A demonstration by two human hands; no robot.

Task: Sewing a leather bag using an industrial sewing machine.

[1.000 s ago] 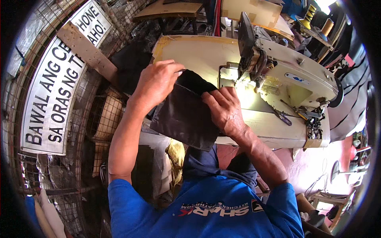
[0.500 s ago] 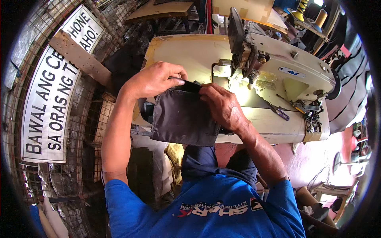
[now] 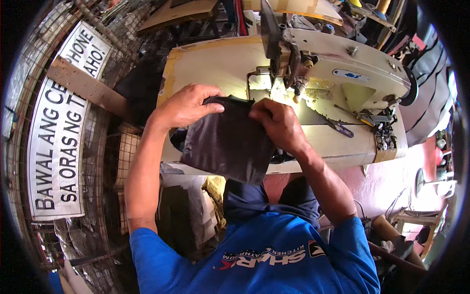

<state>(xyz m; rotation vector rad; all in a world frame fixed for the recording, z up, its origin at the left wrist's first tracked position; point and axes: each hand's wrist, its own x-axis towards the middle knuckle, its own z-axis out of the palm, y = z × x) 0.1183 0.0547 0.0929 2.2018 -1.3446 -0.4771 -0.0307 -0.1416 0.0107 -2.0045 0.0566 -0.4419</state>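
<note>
A dark brown-black piece of fabric (image 3: 226, 142) hangs from both my hands over the front edge of the sewing table. My left hand (image 3: 188, 107) pinches its upper left edge between thumb and fingers. At the upper right edge my right hand (image 3: 279, 122) grips the same cloth, its fingers curled in. Along the top, between the hands, a black strip or fold (image 3: 235, 99) shows. Just beyond stands a cream sewing machine (image 3: 338, 59), its lit needle area past the cloth's top edge. Part of another dark piece lies behind the fabric, mostly hidden.
Purple-handled thread snips (image 3: 341, 128) lie on the sewing table (image 3: 210, 59), right of my right hand. A bobbin winder (image 3: 384, 130) sits near the table's right end. Wire mesh with a white sign (image 3: 56, 152) and a wooden plank (image 3: 88, 88) stand at left.
The fabric's top edge now lies flatter, with the gap below the black strip closed. Both hands still hold it. The view has shifted slightly, moving the machine left and up in the picture.
</note>
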